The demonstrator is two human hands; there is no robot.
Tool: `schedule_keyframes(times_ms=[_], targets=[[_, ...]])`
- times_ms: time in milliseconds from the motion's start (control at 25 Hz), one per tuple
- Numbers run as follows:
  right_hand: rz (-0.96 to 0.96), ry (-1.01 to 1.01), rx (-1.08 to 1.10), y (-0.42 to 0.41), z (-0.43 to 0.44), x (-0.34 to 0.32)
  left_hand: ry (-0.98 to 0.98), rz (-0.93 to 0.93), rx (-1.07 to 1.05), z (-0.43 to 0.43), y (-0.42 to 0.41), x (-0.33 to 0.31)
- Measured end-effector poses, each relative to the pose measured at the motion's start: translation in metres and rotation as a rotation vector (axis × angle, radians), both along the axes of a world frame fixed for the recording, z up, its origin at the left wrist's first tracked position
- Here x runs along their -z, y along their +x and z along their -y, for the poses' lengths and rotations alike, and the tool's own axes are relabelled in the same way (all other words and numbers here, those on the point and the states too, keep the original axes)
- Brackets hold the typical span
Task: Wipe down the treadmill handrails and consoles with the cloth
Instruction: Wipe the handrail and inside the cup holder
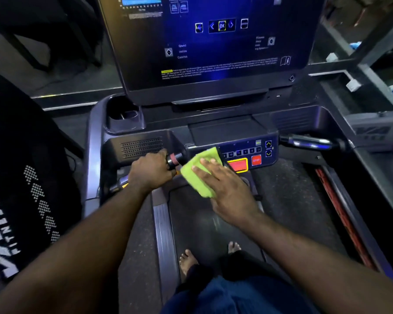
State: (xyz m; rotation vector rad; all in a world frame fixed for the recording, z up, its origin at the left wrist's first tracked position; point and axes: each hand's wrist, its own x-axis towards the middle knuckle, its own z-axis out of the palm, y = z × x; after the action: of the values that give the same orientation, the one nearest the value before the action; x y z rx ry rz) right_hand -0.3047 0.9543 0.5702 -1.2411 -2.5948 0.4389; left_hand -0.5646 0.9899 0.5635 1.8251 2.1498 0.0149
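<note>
Right hand [227,191] (flat) on cloth [199,175]

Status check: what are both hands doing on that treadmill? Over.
Left hand grips left handlebar. Right hand flat on green cloth, pressing it against button panel. Red STOP button close by.

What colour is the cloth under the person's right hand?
The cloth is bright yellow-green, clearest in the head view.
</note>
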Motion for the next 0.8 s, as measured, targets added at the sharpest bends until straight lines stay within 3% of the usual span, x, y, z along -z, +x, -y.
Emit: schedule_keyframes(times_ms=[120, 200, 320, 400, 560, 680, 800], targets=[[-0.114, 0.074, 0.071, 0.048, -0.007, -0.017, 0.241, 0.164, 0.018, 0.018, 0.008, 0.003], [-0.198, 0.142, 0.265, 0.074, -0.04, -0.031, 0.393, 0.095, 0.168, 0.029, 0.029, 0.008], [-0.011, 0.095, 0.305, 0.098, -0.072, -0.029, 0.329, -0.068, 0.338, 0.041, 0.081, 0.016], [0.071, 0.076, 0.231, 0.111, -0.061, -0.008, 0.249, -0.107, 0.283, 0.048, 0.111, 0.023], [0.051, -0.101, 0.117, 0.14, -0.026, 0.005, 0.045, -0.138, 0.207, 0.075, 0.132, 0.026], [-0.024, -0.281, 0.078, 0.149, -0.028, -0.01, -0.129, 0.025, 0.195, 0.108, 0.139, 0.007], [-0.062, -0.424, -0.025, 0.138, -0.014, -0.027, 0.027, 0.231, -0.062, 0.172, 0.153, -0.023]])
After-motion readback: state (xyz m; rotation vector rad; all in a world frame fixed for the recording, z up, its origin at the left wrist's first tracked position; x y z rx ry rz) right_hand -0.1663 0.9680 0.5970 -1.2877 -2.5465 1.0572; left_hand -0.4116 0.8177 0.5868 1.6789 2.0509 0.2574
